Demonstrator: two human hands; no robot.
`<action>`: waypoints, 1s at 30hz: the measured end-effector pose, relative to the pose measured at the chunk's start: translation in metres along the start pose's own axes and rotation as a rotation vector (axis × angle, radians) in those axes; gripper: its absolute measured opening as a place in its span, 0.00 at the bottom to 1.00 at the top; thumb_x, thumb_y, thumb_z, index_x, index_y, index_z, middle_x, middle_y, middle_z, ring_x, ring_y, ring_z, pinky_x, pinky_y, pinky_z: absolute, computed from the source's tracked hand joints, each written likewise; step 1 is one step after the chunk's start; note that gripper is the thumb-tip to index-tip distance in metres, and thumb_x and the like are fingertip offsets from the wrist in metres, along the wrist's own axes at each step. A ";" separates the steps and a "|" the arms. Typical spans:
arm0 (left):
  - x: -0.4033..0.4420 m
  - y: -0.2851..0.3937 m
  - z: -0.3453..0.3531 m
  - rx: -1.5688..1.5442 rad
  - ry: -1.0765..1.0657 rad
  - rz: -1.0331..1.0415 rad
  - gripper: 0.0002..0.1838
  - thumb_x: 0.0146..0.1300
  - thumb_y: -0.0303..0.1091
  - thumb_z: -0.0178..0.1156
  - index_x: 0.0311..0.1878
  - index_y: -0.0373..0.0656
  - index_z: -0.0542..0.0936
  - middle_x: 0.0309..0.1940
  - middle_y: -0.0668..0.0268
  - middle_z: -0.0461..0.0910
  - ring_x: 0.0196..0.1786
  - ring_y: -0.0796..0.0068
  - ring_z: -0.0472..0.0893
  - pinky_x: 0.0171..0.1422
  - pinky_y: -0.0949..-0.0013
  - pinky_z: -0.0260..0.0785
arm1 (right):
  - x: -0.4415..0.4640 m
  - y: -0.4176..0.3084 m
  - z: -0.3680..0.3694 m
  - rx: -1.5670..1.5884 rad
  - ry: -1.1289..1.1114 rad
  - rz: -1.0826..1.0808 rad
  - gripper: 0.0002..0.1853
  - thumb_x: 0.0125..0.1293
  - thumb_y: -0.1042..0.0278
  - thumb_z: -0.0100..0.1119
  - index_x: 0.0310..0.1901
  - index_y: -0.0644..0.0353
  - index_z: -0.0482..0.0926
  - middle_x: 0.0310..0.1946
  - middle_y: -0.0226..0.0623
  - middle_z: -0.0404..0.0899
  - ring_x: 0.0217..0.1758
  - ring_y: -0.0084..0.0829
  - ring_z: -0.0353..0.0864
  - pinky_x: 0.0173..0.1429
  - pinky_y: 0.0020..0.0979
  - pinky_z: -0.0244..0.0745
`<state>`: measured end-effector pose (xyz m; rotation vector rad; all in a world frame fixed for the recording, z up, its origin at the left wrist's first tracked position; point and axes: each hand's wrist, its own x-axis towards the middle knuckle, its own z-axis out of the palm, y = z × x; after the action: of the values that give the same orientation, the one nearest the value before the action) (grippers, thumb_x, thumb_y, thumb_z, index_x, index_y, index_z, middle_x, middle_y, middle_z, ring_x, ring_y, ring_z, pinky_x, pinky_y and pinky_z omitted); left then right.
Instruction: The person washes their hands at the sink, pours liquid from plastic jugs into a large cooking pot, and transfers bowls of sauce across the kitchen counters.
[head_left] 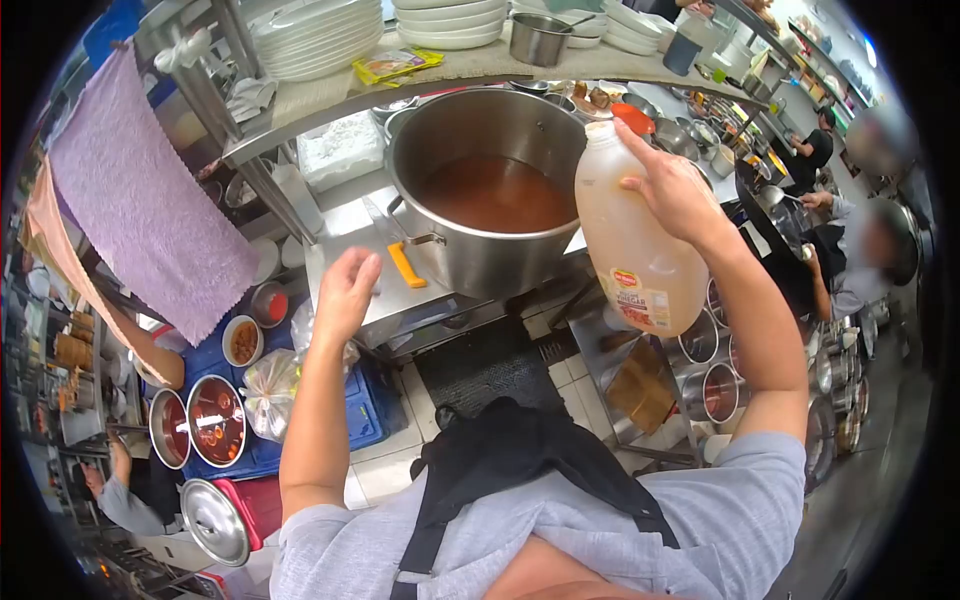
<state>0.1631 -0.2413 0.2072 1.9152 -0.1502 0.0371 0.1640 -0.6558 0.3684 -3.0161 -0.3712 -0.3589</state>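
Note:
My right hand (665, 185) grips the handle of a large translucent vinegar jug (640, 265), held upright at the right side of a big steel stockpot (490, 245). The jug's neck is uncapped. A red-orange item (633, 118) shows just beyond my fingers; I cannot tell whether it is touching them. Reddish-brown liquid (495, 195) partly fills the pot, which stands on a steel counter. Left of the pot, my left hand (345, 290) hovers over the counter edge, fingers loosely bent, with nothing visible in it. Near it lies a knife with a yellow-orange handle (406, 265).
A shelf (480, 68) above carries stacked white plates (318, 40) and a small steel pot (540, 40). Lower left, containers of red sauce (216, 420) sit on a blue crate (355, 400). A purple towel (150, 190) hangs at left. People work at the far right.

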 end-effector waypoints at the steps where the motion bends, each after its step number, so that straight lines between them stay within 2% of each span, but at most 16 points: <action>1: -0.010 -0.018 -0.010 -0.010 0.009 -0.001 0.17 0.70 0.45 0.58 0.44 0.38 0.79 0.32 0.65 0.80 0.32 0.78 0.77 0.35 0.71 0.72 | 0.007 -0.006 -0.003 -0.008 -0.001 -0.010 0.36 0.65 0.64 0.62 0.73 0.50 0.60 0.46 0.54 0.80 0.49 0.53 0.80 0.52 0.49 0.73; 3: -0.033 -0.053 -0.026 -0.009 0.032 -0.232 0.18 0.70 0.46 0.57 0.43 0.37 0.79 0.30 0.66 0.79 0.29 0.79 0.76 0.30 0.73 0.70 | 0.020 -0.014 -0.007 -0.005 -0.120 0.094 0.36 0.65 0.62 0.62 0.73 0.51 0.59 0.51 0.56 0.79 0.54 0.52 0.79 0.56 0.48 0.72; 4: -0.046 -0.072 -0.032 -0.049 0.063 -0.284 0.19 0.70 0.47 0.57 0.43 0.37 0.79 0.28 0.66 0.78 0.27 0.79 0.75 0.28 0.74 0.68 | 0.024 -0.012 -0.002 -0.016 -0.078 0.069 0.36 0.65 0.64 0.62 0.73 0.50 0.59 0.46 0.60 0.80 0.50 0.57 0.79 0.55 0.49 0.71; 5: -0.059 -0.093 -0.037 -0.089 0.093 -0.335 0.19 0.71 0.48 0.56 0.43 0.38 0.79 0.27 0.66 0.77 0.24 0.79 0.75 0.26 0.75 0.67 | 0.027 -0.016 -0.003 -0.020 -0.084 0.069 0.36 0.65 0.64 0.62 0.73 0.50 0.59 0.46 0.60 0.80 0.50 0.57 0.79 0.55 0.49 0.71; 7: -0.084 -0.134 -0.045 -0.079 0.154 -0.442 0.21 0.70 0.49 0.56 0.41 0.37 0.79 0.23 0.67 0.76 0.20 0.79 0.73 0.24 0.75 0.65 | 0.034 -0.025 -0.005 -0.086 -0.199 0.150 0.35 0.66 0.61 0.61 0.73 0.53 0.59 0.48 0.56 0.81 0.54 0.52 0.79 0.59 0.46 0.72; 11: -0.131 -0.197 -0.041 -0.025 0.112 -0.575 0.21 0.71 0.51 0.55 0.37 0.40 0.79 0.17 0.70 0.72 0.17 0.82 0.71 0.18 0.76 0.59 | 0.039 -0.019 0.007 -0.091 -0.290 0.121 0.35 0.66 0.61 0.61 0.73 0.53 0.60 0.48 0.56 0.80 0.55 0.51 0.79 0.59 0.46 0.72; 13: -0.147 -0.210 -0.033 0.068 0.023 -0.728 0.23 0.69 0.51 0.57 0.37 0.36 0.81 0.21 0.63 0.77 0.21 0.76 0.76 0.26 0.70 0.71 | 0.036 -0.016 0.012 -0.077 -0.336 0.137 0.35 0.66 0.60 0.61 0.73 0.53 0.60 0.48 0.57 0.80 0.54 0.51 0.79 0.59 0.46 0.72; 14: -0.154 -0.222 -0.027 0.106 -0.011 -0.734 0.24 0.68 0.52 0.58 0.37 0.35 0.81 0.23 0.61 0.79 0.23 0.74 0.78 0.29 0.69 0.73 | 0.033 -0.014 0.015 -0.077 -0.344 0.134 0.35 0.66 0.60 0.61 0.73 0.53 0.60 0.48 0.57 0.80 0.54 0.51 0.79 0.59 0.46 0.72; 17: -0.162 -0.200 -0.009 0.158 -0.017 -0.772 0.25 0.67 0.53 0.58 0.37 0.35 0.81 0.24 0.60 0.80 0.24 0.73 0.79 0.30 0.69 0.74 | 0.025 -0.008 0.017 -0.099 -0.374 0.086 0.35 0.67 0.59 0.60 0.73 0.53 0.59 0.48 0.57 0.80 0.54 0.52 0.79 0.59 0.46 0.72; 19: -0.171 -0.189 0.005 0.155 0.029 -0.784 0.26 0.67 0.55 0.58 0.37 0.35 0.81 0.25 0.59 0.80 0.25 0.72 0.80 0.31 0.69 0.75 | 0.019 -0.009 0.016 -0.140 -0.411 0.085 0.35 0.66 0.62 0.60 0.73 0.55 0.58 0.48 0.59 0.80 0.54 0.53 0.79 0.59 0.47 0.71; 25: -0.217 -0.158 0.058 0.031 0.232 -0.766 0.25 0.68 0.54 0.58 0.37 0.36 0.81 0.24 0.63 0.78 0.23 0.76 0.77 0.29 0.71 0.73 | 0.002 0.013 0.022 -0.140 -0.420 -0.065 0.36 0.67 0.61 0.59 0.74 0.54 0.56 0.44 0.59 0.81 0.51 0.54 0.80 0.56 0.47 0.74; 29: -0.254 -0.133 0.099 0.031 0.283 -0.776 0.24 0.68 0.53 0.58 0.35 0.37 0.79 0.20 0.67 0.76 0.20 0.78 0.75 0.23 0.72 0.66 | -0.003 0.031 0.030 -0.191 -0.433 -0.163 0.37 0.67 0.58 0.59 0.74 0.54 0.56 0.48 0.57 0.80 0.51 0.53 0.81 0.56 0.48 0.75; 30: -0.267 -0.131 0.106 0.013 0.283 -0.784 0.22 0.69 0.53 0.57 0.35 0.39 0.79 0.19 0.67 0.74 0.19 0.79 0.75 0.21 0.73 0.62 | -0.003 0.037 0.033 -0.184 -0.439 -0.186 0.36 0.68 0.57 0.59 0.74 0.53 0.56 0.50 0.56 0.80 0.52 0.52 0.81 0.57 0.48 0.76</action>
<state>-0.0907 -0.2736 0.0224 1.8421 0.7903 -0.2171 0.1780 -0.6886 0.3334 -3.2324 -0.6864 0.2844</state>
